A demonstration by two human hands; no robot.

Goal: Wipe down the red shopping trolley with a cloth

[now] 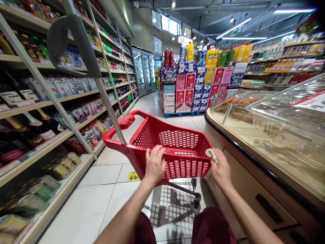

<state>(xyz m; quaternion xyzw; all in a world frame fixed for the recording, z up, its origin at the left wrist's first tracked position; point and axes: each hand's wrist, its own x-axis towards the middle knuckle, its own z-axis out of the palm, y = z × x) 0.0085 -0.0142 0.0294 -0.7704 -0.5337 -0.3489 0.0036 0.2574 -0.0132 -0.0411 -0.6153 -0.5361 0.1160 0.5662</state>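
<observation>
A red plastic shopping trolley basket (pixel 175 142) stands on wheels in the aisle right in front of me. My left hand (pixel 154 165) grips its near rim, fingers curled over the edge. My right hand (pixel 220 168) rests at the basket's near right corner, closed on a small crumpled whitish cloth (pixel 211 155). The basket's grey pull handle (pixel 73 47) rises on two metal bars up and to the left. The basket looks empty inside.
Shelves of tins, bottles and packets (pixel 50 135) line the left. A glass-topped food counter (pixel 274 135) runs along the right. Stacked cartons with drink bottles (pixel 198 84) stand ahead, fridges (pixel 144 69) behind. A yellow sticker (pixel 133 176) marks the white tiled floor.
</observation>
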